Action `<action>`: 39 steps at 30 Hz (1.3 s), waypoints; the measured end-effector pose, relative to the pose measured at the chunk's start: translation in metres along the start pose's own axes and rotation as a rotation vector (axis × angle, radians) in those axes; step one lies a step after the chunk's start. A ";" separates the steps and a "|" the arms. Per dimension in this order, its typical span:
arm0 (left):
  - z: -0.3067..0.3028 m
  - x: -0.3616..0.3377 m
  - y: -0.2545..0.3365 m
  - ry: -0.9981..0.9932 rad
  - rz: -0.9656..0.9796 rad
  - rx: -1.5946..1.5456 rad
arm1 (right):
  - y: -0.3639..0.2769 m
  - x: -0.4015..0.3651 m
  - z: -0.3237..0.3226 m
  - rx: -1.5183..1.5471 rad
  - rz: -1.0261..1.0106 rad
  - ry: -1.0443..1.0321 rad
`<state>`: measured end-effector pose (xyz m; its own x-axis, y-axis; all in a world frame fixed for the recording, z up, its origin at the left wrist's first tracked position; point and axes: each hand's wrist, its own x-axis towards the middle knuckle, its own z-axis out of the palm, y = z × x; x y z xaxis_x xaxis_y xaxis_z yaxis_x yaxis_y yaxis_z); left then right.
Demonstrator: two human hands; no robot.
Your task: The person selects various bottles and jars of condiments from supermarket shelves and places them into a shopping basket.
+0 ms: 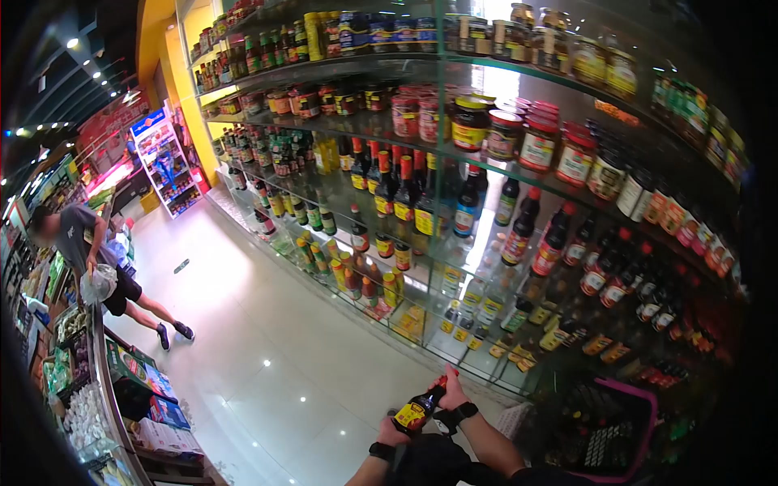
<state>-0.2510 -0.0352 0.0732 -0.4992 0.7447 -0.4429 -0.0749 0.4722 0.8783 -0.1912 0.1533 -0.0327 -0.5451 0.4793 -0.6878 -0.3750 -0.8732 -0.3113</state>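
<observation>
A dark bottle point(413, 415) with a yellow and red label lies tilted between my two hands, low in the head view. Its base end is in my left hand point(392, 431), whose fingers are closed round it. My right hand point(454, 392) grips the neck end, up and to the right. Both wrists wear dark bands. Glass shelves point(356, 134) with rows of sauce bottles and jars stand beyond my hands. Similar dark bottles with yellow labels point(403, 198) are on a middle shelf.
A dark basket with a pink rim point(651, 413) is at the lower right. Across the shiny floor point(267, 340), a person point(77, 243) holding a plastic bag point(99, 283) stands beside a produce counter. Boxes point(166, 413) sit along its base. A display rack point(164, 162) stands farther back.
</observation>
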 end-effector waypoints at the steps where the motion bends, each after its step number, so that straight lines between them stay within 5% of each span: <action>1: -0.012 0.011 0.004 0.009 -0.002 0.000 | 0.001 0.013 0.018 -0.002 0.007 -0.004; 3: -0.035 0.047 0.010 0.180 -0.066 -0.066 | 0.002 0.039 0.059 0.020 0.016 -0.032; 5: -0.054 0.150 -0.100 0.041 0.081 -0.076 | 0.003 0.061 0.104 -0.008 0.068 -0.059; 6: -0.061 0.185 -0.133 -0.027 0.055 -0.314 | 0.005 0.070 0.124 -0.024 0.092 -0.070; 9: -0.107 0.202 -0.091 -0.291 -0.305 -1.420 | 0.013 0.104 0.181 -0.100 0.135 -0.129; 12: -0.134 0.217 -0.076 -0.276 -0.492 -1.883 | 0.020 0.118 0.231 -0.181 0.196 -0.128; 22: -0.222 0.280 -0.008 -0.086 -0.534 -1.865 | 0.039 0.185 0.366 -0.337 0.235 -0.198; 25: -0.260 0.314 0.012 -0.286 -0.429 -1.937 | 0.034 0.192 0.430 -0.379 0.204 -0.265; 28: -0.301 0.346 0.061 -0.231 -0.154 -1.623 | 0.029 0.205 0.495 -0.420 0.149 -0.317; 39: -0.427 0.426 0.214 -0.568 -0.067 -1.482 | -0.017 0.211 0.671 -0.391 -0.169 -0.394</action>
<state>-0.8479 0.1815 0.1491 -0.1124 0.9743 -0.1951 -0.9909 -0.0954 0.0946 -0.8031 0.3281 0.2679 -0.7680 0.5460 -0.3347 -0.2172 -0.7137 -0.6659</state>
